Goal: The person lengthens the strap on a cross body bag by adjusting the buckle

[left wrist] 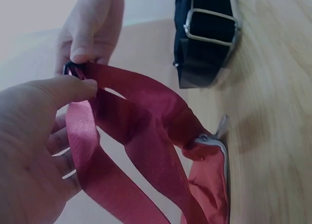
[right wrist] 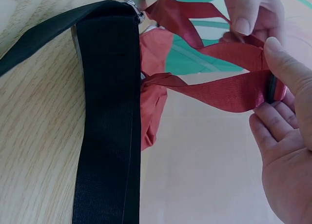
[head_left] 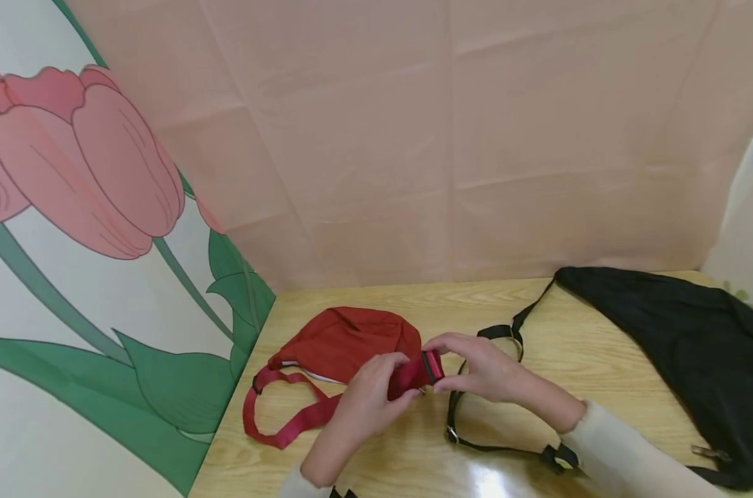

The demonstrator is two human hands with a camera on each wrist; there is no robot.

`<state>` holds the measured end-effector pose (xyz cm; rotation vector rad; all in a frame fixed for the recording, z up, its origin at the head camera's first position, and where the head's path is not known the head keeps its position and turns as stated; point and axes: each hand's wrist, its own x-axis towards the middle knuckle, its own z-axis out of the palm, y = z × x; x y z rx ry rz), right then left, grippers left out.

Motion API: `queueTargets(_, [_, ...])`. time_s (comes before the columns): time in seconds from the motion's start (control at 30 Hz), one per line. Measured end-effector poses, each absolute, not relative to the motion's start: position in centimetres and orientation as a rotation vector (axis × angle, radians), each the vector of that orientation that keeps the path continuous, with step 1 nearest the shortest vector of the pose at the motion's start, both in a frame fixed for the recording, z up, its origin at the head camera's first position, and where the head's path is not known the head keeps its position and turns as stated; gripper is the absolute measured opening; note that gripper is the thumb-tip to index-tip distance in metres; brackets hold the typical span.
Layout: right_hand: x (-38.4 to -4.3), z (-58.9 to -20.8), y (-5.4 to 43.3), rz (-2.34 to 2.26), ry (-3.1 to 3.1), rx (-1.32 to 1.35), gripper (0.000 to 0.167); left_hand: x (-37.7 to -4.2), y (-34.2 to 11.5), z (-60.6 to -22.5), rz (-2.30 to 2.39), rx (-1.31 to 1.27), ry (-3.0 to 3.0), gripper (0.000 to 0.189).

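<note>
A red waist bag (head_left: pixel 351 339) lies on the wooden table, its zipper edge towards the near side. Its crimson strap (head_left: pixel 308 416) loops out to the left and rises into both hands. The left hand (head_left: pixel 372 394) pinches the strap between thumb and fingers. Just right of it, the right hand (head_left: pixel 485 366) grips the strap's end at a dark slider buckle (right wrist: pixel 272 87), thumb on one side and fingers on the other. In the left wrist view, the strap (left wrist: pixel 146 131) hangs in folds from the thumb down to the bag.
A black bag (head_left: pixel 682 346) lies at the right of the table. Its black strap (head_left: pixel 497 448), with a metal ring buckle (left wrist: pixel 212 26), curves over the table beneath the right forearm. Behind stands a pink cloth backdrop (head_left: pixel 364 138); a tulip-printed panel (head_left: pixel 90 152) is on the left.
</note>
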<state>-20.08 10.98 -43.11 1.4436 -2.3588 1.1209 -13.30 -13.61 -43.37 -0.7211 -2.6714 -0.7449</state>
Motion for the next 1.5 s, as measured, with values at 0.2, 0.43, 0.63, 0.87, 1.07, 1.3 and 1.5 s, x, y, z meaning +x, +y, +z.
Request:
queueTargets(0.2, [-20.0, -42.9, 10.9, 1.124, -2.378, 1.403, 0.054, -13.3, -14.2, -44.0, -0.704, -0.729, -2.612, 0.04])
queueTargets(0.43, [-20.0, -42.9, 10.9, 1.135, -2.377, 1.409, 0.053, -13.5, -13.9, -43.9, -0.726, -0.826, -2.543, 0.038])
queueTargets(0.63, [-20.0, -42.9, 10.9, 1.142, -2.363, 1.43, 0.053, -13.7, -13.4, -43.6, -0.757, -0.871, -2.542, 0.04])
queueTargets(0.87, [-20.0, -42.9, 10.9, 1.174, -2.374, 1.449, 0.051, -13.7, -13.1, -43.1, -0.773, -0.872, -2.584, 0.042])
queueTargets(1.07, [-19.9, -42.7, 10.7, 1.165, -2.386, 1.463, 0.043, -13.8, -13.4, -42.9, -0.745, -0.846, -2.613, 0.042])
queueTargets(1.3, [-20.0, -42.8, 10.7, 1.121, -2.317, 1.474, 0.039, -14.0, -13.7, -42.7, -0.607, -0.86, -2.601, 0.039])
queueTargets(1.5, [-20.1, -42.9, 10.7, 1.292, -2.272, 1.486, 0.038, -14.1, -13.6, -43.0, -0.651, -0.839, -2.571, 0.044])
